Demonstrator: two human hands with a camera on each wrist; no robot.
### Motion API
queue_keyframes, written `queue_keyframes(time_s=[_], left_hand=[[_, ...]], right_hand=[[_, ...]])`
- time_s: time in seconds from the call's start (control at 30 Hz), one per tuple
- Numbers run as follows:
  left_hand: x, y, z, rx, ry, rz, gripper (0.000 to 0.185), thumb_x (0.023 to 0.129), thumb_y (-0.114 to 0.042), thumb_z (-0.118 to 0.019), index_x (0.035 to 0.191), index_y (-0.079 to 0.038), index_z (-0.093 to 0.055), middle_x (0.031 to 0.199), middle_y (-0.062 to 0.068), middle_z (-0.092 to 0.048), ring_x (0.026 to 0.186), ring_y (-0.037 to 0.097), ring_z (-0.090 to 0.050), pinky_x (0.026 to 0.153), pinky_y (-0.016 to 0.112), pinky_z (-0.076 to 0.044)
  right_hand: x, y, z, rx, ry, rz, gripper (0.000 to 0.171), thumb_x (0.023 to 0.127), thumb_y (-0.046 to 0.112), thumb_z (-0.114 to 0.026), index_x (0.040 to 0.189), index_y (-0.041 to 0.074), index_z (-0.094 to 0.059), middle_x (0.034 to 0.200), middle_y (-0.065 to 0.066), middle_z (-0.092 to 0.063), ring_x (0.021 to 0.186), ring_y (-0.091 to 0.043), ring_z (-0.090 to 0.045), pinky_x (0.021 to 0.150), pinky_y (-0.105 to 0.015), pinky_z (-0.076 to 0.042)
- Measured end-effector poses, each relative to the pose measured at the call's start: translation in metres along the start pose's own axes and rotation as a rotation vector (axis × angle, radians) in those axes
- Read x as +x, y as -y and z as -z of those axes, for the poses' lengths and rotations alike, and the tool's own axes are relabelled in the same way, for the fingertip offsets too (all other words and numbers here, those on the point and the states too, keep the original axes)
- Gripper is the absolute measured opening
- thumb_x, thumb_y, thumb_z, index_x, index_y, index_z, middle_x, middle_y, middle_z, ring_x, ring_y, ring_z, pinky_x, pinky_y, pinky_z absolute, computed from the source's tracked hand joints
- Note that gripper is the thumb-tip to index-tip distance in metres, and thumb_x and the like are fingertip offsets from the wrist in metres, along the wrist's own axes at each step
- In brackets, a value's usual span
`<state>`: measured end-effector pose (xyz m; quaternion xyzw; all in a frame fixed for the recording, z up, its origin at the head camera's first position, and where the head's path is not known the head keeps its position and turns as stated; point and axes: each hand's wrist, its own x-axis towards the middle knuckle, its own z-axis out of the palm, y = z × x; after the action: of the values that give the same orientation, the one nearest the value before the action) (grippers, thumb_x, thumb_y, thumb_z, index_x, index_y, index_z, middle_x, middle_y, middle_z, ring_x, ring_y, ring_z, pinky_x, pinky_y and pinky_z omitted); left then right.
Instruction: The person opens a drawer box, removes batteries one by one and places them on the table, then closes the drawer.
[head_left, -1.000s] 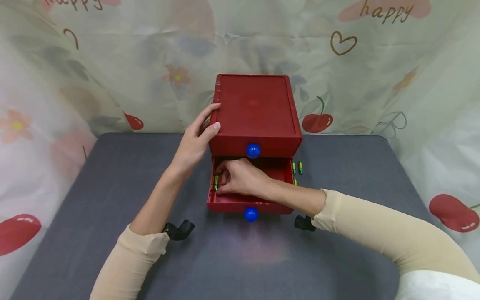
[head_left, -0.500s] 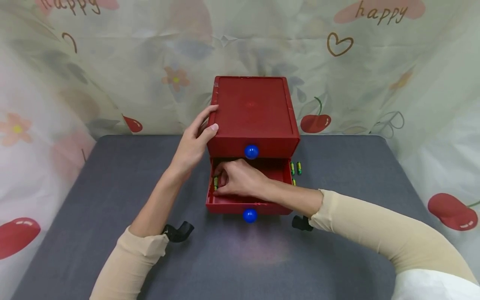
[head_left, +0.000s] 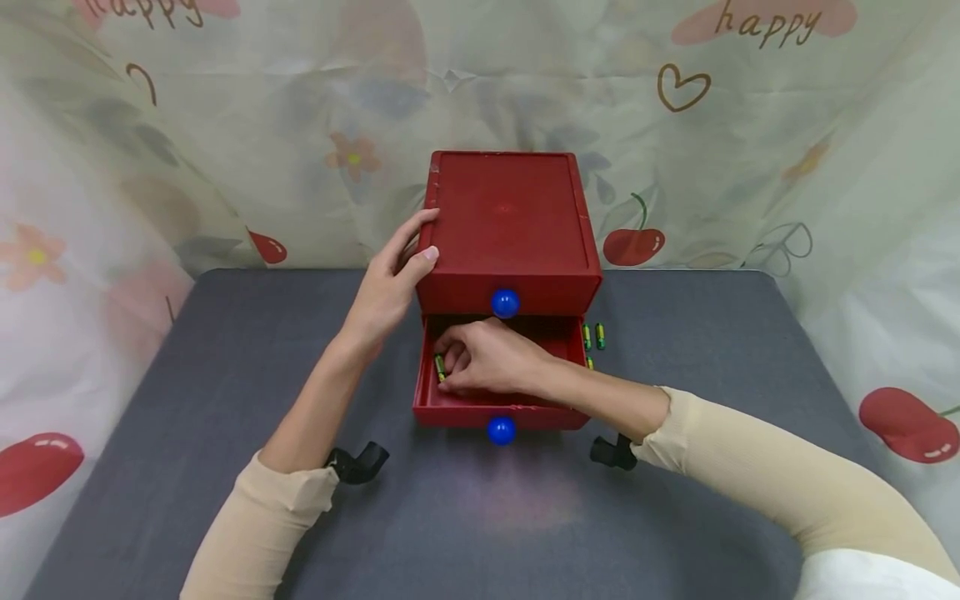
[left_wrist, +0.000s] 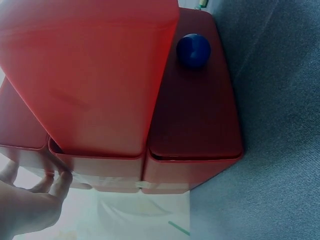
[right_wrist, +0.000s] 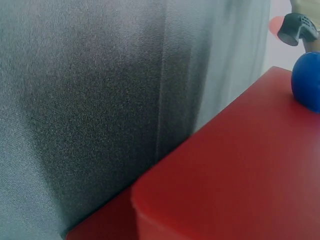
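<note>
A red drawer box (head_left: 510,225) with two blue knobs (head_left: 506,302) is seen on a dark grey table (head_left: 187,375). Green-and-yellow batteries (head_left: 599,335) are seen. The pale curtain (head_left: 225,125) is printed with red cherries, flowers and hearts. Beige sleeves (head_left: 750,483) are worn.

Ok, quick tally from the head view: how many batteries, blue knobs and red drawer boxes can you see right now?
Batteries: 4, one in the open lower drawer at the right hand's fingertips, three on the table right of the drawer.
Blue knobs: 2.
Red drawer box: 1, left hand on its side.
Total: 7.
</note>
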<state>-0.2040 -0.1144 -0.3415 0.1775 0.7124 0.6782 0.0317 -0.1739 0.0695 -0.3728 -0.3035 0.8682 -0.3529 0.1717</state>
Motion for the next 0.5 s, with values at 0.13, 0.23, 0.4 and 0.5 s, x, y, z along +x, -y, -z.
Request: queue_keyframes(time_s=[0.13,0.23,0.4,0.5], left_hand=[[0.001,0.000,0.000,0.006,-0.002,0.001,0.050,0.103,-0.033,-0.054,0.151,-0.034,-0.040,0.152,-0.005,-0.041,0.133,0.016,-0.046,0.109,0.043,-0.037],[0.001,0.001,0.000,0.010,0.001,-0.001,0.050,0.103,-0.033,-0.053,0.151,-0.034,-0.040,0.153,-0.005,-0.041,0.133,0.016,-0.046,0.110,0.043,-0.037],[0.000,0.001,-0.001,0.012,-0.002,-0.001,0.050,0.103,-0.033,-0.053,0.151,-0.033,-0.040,0.153,-0.005,-0.040,0.134,0.016,-0.045,0.111,0.043,-0.036],[0.000,0.001,-0.001,0.009,-0.008,0.004,0.050,0.103,-0.034,-0.053,0.151,-0.033,-0.040,0.153,-0.004,-0.040,0.134,0.017,-0.044,0.111,0.044,-0.035]], right_hand=[[-0.005,0.000,0.002,0.008,0.009,-0.023,0.040,0.083,0.021,-0.081,0.117,0.005,-0.067,0.088,0.004,-0.069,0.076,-0.003,-0.067,0.077,-0.020,-0.055],[-0.009,-0.001,0.004,0.017,0.011,-0.033,0.041,0.083,0.021,-0.081,0.119,0.005,-0.067,0.090,0.004,-0.070,0.078,-0.002,-0.068,0.079,-0.020,-0.055],[-0.017,-0.001,0.008,0.054,0.005,-0.021,0.041,0.084,0.019,-0.081,0.120,0.005,-0.066,0.091,0.004,-0.070,0.081,-0.003,-0.068,0.080,-0.021,-0.055],[-0.022,-0.002,0.011,0.071,0.001,-0.006,0.042,0.084,0.018,-0.081,0.120,0.005,-0.066,0.093,0.003,-0.070,0.082,-0.004,-0.068,0.081,-0.022,-0.055]])
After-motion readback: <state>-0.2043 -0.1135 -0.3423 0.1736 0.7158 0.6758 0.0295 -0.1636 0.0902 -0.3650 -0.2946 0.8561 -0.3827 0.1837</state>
